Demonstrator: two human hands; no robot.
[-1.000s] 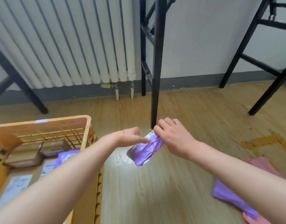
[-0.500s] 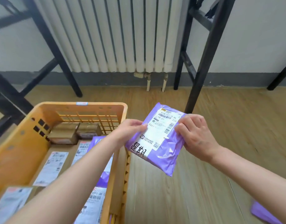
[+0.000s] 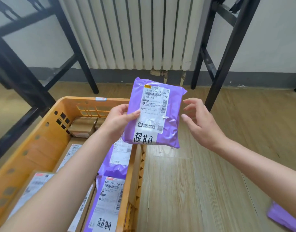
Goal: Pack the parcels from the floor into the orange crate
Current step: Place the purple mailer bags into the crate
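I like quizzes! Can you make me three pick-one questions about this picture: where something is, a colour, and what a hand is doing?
1. Where are the brown boxes?
A) in the orange crate
B) on the floor
C) on the radiator

2. What colour is the held parcel?
A) green
B) purple
C) red

3. The right hand is:
A) a fist
B) gripping the parcel
C) open, holding nothing

1 A: at its far end.
2 B: purple wrap, white label.
3 C: fingers spread; the left hand holds the parcel.

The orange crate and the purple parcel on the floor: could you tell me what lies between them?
Only bare wooden floor between the orange crate and the purple floor parcel, in the head view.
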